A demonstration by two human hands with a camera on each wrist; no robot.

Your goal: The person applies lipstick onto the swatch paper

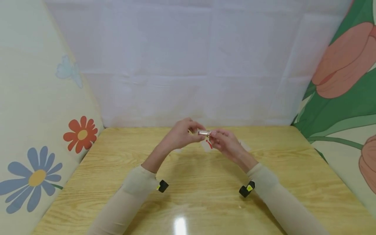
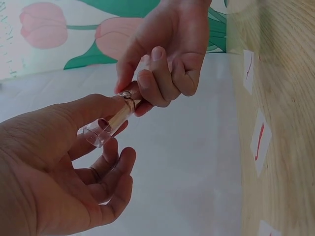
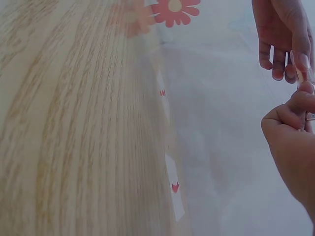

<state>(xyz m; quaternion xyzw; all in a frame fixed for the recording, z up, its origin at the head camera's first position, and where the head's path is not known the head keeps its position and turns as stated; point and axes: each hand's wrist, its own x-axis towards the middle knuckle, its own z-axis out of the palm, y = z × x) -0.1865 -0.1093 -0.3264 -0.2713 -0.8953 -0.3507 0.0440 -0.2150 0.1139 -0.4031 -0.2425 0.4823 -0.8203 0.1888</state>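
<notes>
Both hands hold a small lipstick (image 1: 203, 133) with a clear cap above the far part of the table. In the left wrist view, the lipstick (image 2: 115, 118) shows a see-through cap, a gold collar and a dark red tip inside. My left hand (image 1: 182, 134) pinches the clear cap between thumb and index finger, its other fingers loosely bent and apart from it. My right hand (image 1: 227, 143) grips the opposite end, its fingers covering most of the base. At the right wrist view's edge, the lipstick is mostly hidden by the fingers.
Beneath the hands, white paper slips with red marks (image 1: 207, 145) lie along the wooden table's (image 1: 202, 195) far side. A white cloth (image 1: 188, 65) hangs behind the table, with flower-patterned panels at left and right. Each wrist wears a small black camera (image 1: 163, 186).
</notes>
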